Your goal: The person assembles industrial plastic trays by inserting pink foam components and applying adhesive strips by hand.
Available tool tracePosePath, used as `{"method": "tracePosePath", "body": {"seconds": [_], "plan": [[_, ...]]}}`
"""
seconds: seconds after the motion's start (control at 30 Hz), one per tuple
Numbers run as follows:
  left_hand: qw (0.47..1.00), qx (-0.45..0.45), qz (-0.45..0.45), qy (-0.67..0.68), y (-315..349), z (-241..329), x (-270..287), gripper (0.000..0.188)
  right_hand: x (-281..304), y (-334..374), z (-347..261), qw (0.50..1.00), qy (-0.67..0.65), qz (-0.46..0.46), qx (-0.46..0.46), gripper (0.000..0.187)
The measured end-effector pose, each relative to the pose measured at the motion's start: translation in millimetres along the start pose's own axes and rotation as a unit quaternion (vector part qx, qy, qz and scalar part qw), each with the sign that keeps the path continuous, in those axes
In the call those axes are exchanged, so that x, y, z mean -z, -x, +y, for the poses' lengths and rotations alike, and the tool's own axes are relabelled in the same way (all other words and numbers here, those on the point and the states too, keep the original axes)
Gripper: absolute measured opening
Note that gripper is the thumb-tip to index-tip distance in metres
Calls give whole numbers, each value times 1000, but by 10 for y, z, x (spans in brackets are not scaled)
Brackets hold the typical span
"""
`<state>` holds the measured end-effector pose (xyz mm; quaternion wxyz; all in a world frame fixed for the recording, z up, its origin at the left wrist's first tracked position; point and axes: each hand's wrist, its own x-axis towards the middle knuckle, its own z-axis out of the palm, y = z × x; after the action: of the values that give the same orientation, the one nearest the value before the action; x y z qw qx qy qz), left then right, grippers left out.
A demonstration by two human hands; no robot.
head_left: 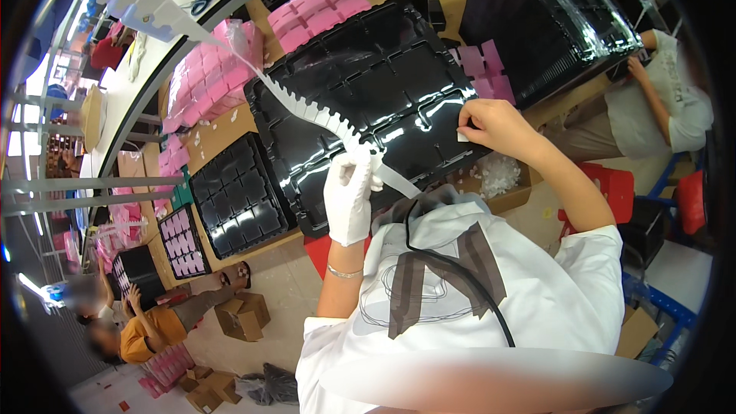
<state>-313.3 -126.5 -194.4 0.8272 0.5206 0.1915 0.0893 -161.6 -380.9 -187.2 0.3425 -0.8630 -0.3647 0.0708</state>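
My left hand (pixel 349 195), in a white glove, is closed with its fingertips pinching a long white strip (pixel 303 106). The strip has a notched edge, runs up to the far left and has a short tail below the hand. Under both hands lies a large glossy black plastic tray (pixel 368 77) with several shallow compartments. My bare right hand (pixel 494 126) is closed at the tray's right side, thumb and finger pinching a small white piece (pixel 462 136). Whether that piece touches the tray, I cannot tell.
Left of the tray are a smaller black tray (pixel 238 195) and a tray of pink pieces (pixel 182 241). Pink pads (pixel 318 15) lie beyond. A tall black tray stack (pixel 544 23) stands right, a person beside it. White scraps fill a cardboard box (pixel 510 198) near my right arm.
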Motion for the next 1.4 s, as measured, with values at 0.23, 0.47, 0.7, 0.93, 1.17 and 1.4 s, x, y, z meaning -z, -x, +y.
{"method": "tracePosePath", "body": {"seconds": [0.23, 0.47, 0.7, 0.93, 1.17, 1.4], "plan": [[1000, -20, -7, 18, -6, -44, 23, 11, 43, -31, -60, 999, 18, -14, -48, 16], [1000, -26, -5, 5, -4, -86, 42, 11, -35, 0, 10, 999, 21, 3, -37, 15], [999, -34, 0, -19, -14, -108, 43, 11, 72, 51, 104, 996, -51, -63, 46, 12], [987, -72, -22, -143, 295, -36, 165, 9, 148, 845, 843, 876, -425, -53, -222, 12], [978, -24, -37, -206, 525, -2, 157, 18, -1461, 2508, 3618, 715, -285, 142, -623, 21], [892, -115, -82, -430, 517, 82, 191, 19, -1568, 2750, 4068, 715, -105, 184, -666, 27]]}}
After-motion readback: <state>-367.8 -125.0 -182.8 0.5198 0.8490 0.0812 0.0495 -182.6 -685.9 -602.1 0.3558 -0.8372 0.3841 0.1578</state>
